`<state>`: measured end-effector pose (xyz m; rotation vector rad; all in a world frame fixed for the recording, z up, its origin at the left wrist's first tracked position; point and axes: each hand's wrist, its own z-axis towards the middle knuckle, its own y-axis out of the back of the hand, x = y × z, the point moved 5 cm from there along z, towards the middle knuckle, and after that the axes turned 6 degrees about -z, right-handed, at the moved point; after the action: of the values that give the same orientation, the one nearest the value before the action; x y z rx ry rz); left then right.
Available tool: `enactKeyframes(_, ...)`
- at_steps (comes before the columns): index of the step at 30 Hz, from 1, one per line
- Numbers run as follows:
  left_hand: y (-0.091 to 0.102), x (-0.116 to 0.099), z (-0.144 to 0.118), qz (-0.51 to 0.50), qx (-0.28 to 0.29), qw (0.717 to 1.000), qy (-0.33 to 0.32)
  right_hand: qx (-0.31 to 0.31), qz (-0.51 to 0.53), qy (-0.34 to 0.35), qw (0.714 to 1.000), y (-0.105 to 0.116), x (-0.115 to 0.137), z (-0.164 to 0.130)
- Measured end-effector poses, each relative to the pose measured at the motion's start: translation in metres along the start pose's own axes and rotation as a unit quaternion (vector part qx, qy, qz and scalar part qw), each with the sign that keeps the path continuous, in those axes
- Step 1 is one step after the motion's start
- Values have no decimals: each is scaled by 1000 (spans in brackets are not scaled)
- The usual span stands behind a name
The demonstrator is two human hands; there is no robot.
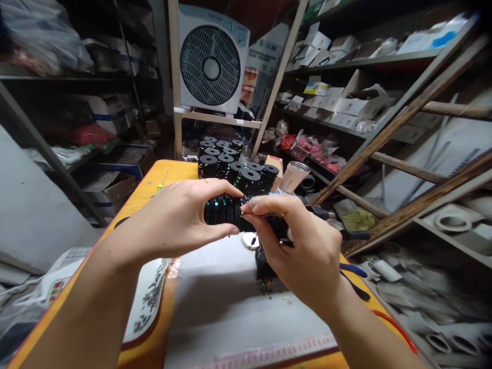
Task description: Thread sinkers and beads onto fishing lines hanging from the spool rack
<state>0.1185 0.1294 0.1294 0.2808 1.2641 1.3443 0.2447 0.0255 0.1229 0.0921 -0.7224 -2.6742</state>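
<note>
No lettering on the boxes (357, 105) is legible.

Black disc stack (225, 210), shiny w/ green glints, lies sideways above the grey mat, gripped at both ends btw. two hands.

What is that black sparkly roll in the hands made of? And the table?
The black roll, held by the left hand and pinched by the right hand, looks like glossy plastic or foil: green-blue glints flash on its ribbed edge. The table looks smooth and orange-yellow, maybe painted or laminated wood; its core is hidden. The grey mat looks matte, perhaps rubber or card.
</note>
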Motion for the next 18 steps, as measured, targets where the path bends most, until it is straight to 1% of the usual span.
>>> enactKeyframes(5, -1, 4, 0, 10, -7, 1000, -18, 3, -24, 18, 1000, -1, 2, 1)
enactKeyframes(8, -2, 6, 0, 19, -11, 999, -27, 12, -16, 14, 1000, 0, 1, 2)
enactKeyframes(15, -3, 11, 2, 4, -11, 1000, -10, 57, 27, -11, 998, 0, -8, 8)
enactKeyframes(18, -3, 11, 2, -14, -9, 1000, -8, 66, 20, 4, 998, 1, -8, 10)
